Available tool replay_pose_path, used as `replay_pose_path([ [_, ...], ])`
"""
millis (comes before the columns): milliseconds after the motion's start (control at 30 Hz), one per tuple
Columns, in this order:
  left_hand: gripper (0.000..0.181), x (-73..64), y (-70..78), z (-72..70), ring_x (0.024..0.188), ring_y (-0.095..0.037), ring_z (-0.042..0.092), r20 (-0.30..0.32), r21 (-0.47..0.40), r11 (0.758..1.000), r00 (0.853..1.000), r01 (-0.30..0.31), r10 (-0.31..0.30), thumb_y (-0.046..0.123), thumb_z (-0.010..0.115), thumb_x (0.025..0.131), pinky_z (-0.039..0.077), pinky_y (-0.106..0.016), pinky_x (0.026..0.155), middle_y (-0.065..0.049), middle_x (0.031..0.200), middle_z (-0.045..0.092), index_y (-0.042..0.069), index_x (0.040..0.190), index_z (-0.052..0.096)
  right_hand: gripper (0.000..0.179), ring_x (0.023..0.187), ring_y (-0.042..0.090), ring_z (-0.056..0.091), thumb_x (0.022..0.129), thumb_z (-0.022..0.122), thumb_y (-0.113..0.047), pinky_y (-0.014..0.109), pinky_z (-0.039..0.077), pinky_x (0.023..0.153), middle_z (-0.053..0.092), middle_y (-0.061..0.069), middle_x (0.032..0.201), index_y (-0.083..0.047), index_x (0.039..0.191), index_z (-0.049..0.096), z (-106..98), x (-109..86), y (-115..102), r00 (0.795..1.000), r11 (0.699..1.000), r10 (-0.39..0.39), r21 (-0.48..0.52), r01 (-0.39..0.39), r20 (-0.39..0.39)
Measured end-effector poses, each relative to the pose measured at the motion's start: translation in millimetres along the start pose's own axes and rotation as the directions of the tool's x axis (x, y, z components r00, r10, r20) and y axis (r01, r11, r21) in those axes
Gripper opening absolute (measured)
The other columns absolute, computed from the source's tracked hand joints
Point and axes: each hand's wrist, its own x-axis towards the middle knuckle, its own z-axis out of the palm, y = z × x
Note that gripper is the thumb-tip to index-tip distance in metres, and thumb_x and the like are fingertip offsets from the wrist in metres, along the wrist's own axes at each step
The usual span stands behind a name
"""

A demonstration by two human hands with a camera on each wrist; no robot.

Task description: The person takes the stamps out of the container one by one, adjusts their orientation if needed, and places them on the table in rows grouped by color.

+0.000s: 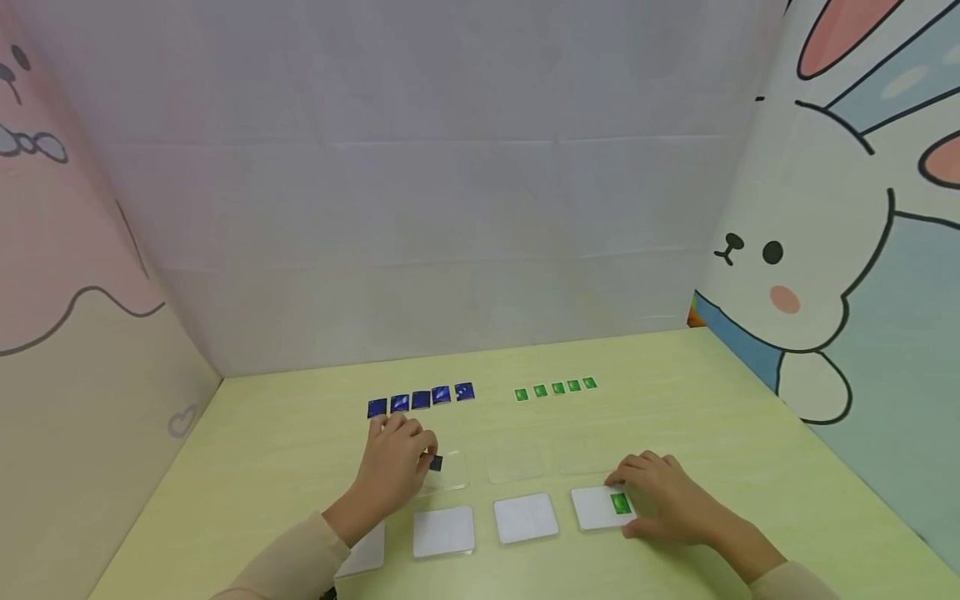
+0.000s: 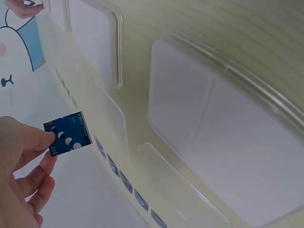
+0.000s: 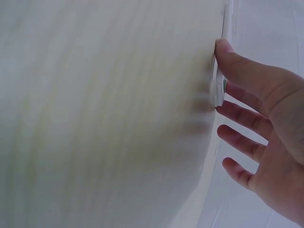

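My left hand (image 1: pixel 392 461) pinches a dark blue postage stamp (image 2: pixel 68 134) between thumb and fingertips; the stamp shows a row of moon phases. In the head view this hand is above a clear plastic lid (image 1: pixel 453 473), behind the row of white cards. At the right, my right hand (image 1: pixel 663 502) holds a white card (image 1: pixel 588 510) by its edges, thumb on the near side and index finger on the far side. A green stamp (image 1: pixel 620 503) lies on that card's right part. The right wrist view shows the card edge-on between thumb (image 3: pixel 228 54) and index finger.
Several blue stamps (image 1: pixel 421 400) form a row at the back, with a row of several small green stamps (image 1: pixel 558 388) to their right. White cards (image 1: pixel 443 532) in clear cases line the front. More clear lids (image 1: pixel 515 464) lie behind them. Cloth walls (image 1: pixel 450 208) surround the table.
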Motion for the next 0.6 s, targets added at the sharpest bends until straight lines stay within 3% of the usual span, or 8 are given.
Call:
replay_pose_path([
  [233,0.02,-2.2,-12.8,-2.8,0.079,-0.015,0.046,0.002,0.022,1.0,1.0,0.017,-0.017,0.013,0.079,0.074,0.032,-0.039,0.082,0.008,0.071,0.059,0.022,0.07,0.061,0.053,0.103,0.018,0.055,0.07,0.075,-0.058,0.041,0.04,0.082,0.063,-0.01,0.111,-0.027,0.111,0.064,0,-0.5,0,1.0,1.0,-0.015,0.002,0.015,-0.012],
  [600,0.022,-8.1,-32.9,-1.2,0.078,-0.017,0.047,-0.027,0.05,0.999,0.999,0.022,-0.021,0.01,0.079,0.073,0.035,-0.044,0.086,0.007,0.068,0.055,0.02,0.069,0.06,0.051,0.105,0.016,0.054,0.069,0.08,-0.049,0.04,0.04,0.084,0.062,-0.012,0.112,-0.025,0.112,0.064,1,-0.2,1,1.0,1.0,0.013,-0.004,-0.013,0.004],
])
